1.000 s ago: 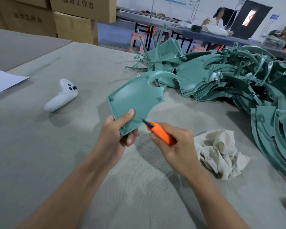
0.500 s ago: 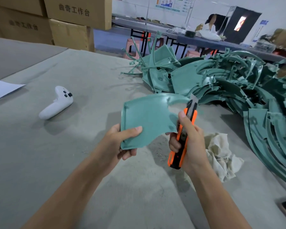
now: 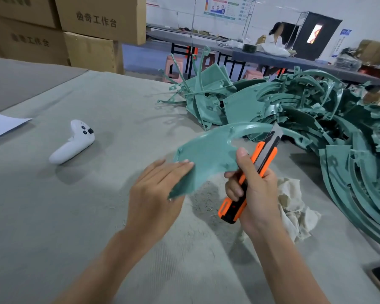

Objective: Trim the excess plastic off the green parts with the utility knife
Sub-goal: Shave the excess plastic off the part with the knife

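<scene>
Green part (image 3: 206, 159) is held over the tabletop (image 3: 75, 216). The left hand (image 3: 154, 194) lays straight fingers along its near corner, and the right hand (image 3: 252, 189) wraps its fingers round the utility knife (image 3: 266, 154). Thin and light, the part probably flexes, so brace the flat panel close to the blade. A heap of parts (image 3: 316, 110) lies beyond.

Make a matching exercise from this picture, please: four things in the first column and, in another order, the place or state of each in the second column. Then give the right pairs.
Things
1. flat green plastic part
2. orange and black utility knife
3. white game controller
4. crumpled cream cloth

Places or states
A. lies on the grey table, left of both hands
B. gripped in the right hand, blade pointing up
C. lies on the table beside the right wrist
D. held up off the table, the left hand laying straight fingers on it

Pairs: 1-D, 2-B, 3-A, 4-C
</scene>
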The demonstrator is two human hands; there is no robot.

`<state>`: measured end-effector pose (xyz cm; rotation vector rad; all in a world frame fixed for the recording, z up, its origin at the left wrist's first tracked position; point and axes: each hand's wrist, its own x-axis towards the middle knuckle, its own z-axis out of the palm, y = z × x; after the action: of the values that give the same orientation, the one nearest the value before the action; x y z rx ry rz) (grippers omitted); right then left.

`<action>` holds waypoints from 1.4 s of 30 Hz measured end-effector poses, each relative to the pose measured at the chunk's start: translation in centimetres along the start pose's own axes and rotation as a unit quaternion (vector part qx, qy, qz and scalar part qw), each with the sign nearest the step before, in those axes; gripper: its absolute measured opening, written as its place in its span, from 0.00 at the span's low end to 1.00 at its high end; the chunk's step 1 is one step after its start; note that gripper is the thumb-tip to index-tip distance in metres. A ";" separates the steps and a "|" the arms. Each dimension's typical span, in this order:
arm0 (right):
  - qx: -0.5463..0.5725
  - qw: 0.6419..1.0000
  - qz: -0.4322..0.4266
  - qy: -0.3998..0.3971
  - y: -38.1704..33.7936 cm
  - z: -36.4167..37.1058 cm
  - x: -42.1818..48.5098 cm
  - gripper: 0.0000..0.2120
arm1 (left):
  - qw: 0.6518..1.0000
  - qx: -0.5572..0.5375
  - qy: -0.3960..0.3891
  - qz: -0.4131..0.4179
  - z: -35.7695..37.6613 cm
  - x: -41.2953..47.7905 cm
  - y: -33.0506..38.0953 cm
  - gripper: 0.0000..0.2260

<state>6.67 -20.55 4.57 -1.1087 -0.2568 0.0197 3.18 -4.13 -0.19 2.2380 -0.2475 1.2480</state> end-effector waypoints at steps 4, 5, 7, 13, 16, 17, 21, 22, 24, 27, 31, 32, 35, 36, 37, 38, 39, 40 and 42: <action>-0.055 0.997 -0.042 -0.035 -0.3 -0.1 0.0 0.17 | 0.993 -0.034 0.044 -0.107 -0.5 0.4 1.1 0.08; -0.091 0.994 -0.056 -0.028 -0.3 -0.1 -0.1 0.16 | 0.991 -0.026 0.048 -0.125 -0.6 0.5 1.2 0.07; -0.152 0.986 -0.072 -0.020 -0.3 -0.2 -0.2 0.14 | 0.988 -0.001 0.053 -0.148 -0.7 0.7 1.2 0.05; -0.311 0.947 -0.056 -0.057 0.8 -0.3 -0.4 0.12 | 0.987 0.003 0.020 -0.159 -0.5 0.5 1.1 0.07; -0.336 0.938 -0.062 -0.053 1.2 -0.5 -0.3 0.11 | 0.984 -0.018 0.011 -0.175 -0.3 0.4 1.1 0.11; -0.340 0.936 -0.070 -0.052 1.3 -0.6 -0.2 0.12 | 0.985 -0.021 0.009 -0.169 -0.3 0.3 1.2 0.13; -0.338 0.935 -0.093 -0.060 1.3 -0.7 0.1 0.13 | 0.991 -0.019 0.009 -0.132 -0.2 0.3 1.4 0.16; -0.336 0.935 -0.096 -0.064 1.3 -0.6 0.1 0.13 | 0.991 -0.022 0.007 -0.130 -0.2 0.2 1.4 0.16; -0.338 0.933 -0.101 -0.069 1.4 -0.5 0.1 0.12 | 0.990 -0.032 0.001 -0.137 -0.2 0.1 1.5 0.17; -0.322 0.937 -0.101 -0.089 1.5 -0.5 0.0 0.11 | 0.988 -0.047 0.000 -0.146 -0.2 0.1 1.5 0.17; -0.298 0.942 -0.101 -0.116 1.4 -0.5 0.0 0.11 | 0.987 -0.051 0.016 -0.153 -0.2 0.3 1.4 0.16; -0.294 0.944 -0.102 -0.111 1.4 -0.5 0.1 0.10 | 0.987 -0.053 0.016 -0.153 -0.2 0.3 1.5 0.16; -0.302 0.942 -0.105 -0.097 1.4 -0.7 0.3 0.11 | 0.987 -0.056 0.008 -0.149 -0.2 0.1 1.5 0.15; -0.307 0.941 -0.106 -0.098 1.5 -0.7 0.3 0.11 | 0.987 -0.055 0.007 -0.150 -0.2 0.0 1.5 0.15; -0.307 0.940 -0.106 -0.105 1.5 -0.6 0.2 0.11 | 0.987 -0.053 0.009 -0.151 -0.1 0.0 1.4 0.15; -0.303 0.940 -0.104 -0.115 1.6 -0.6 0.1 0.12 | 0.987 -0.051 0.014 -0.153 -0.2 0.0 1.4 0.15; -0.300 0.940 -0.101 -0.126 1.7 -0.4 0.0 0.13 | 0.987 -0.047 0.020 -0.155 -0.2 0.0 1.3 0.14; -0.299 0.939 -0.101 -0.134 1.7 -0.3 -0.1 0.15 | 0.987 -0.043 0.026 -0.155 -0.2 0.1 1.3 0.14; -0.297 0.939 -0.104 -0.138 1.6 -0.1 -0.2 0.15 | 0.987 -0.038 0.029 -0.152 -0.4 0.1 1.3 0.15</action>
<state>6.67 -19.94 3.04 -1.6779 -0.6623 -0.0966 2.45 -4.95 0.56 2.0770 0.0680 1.1177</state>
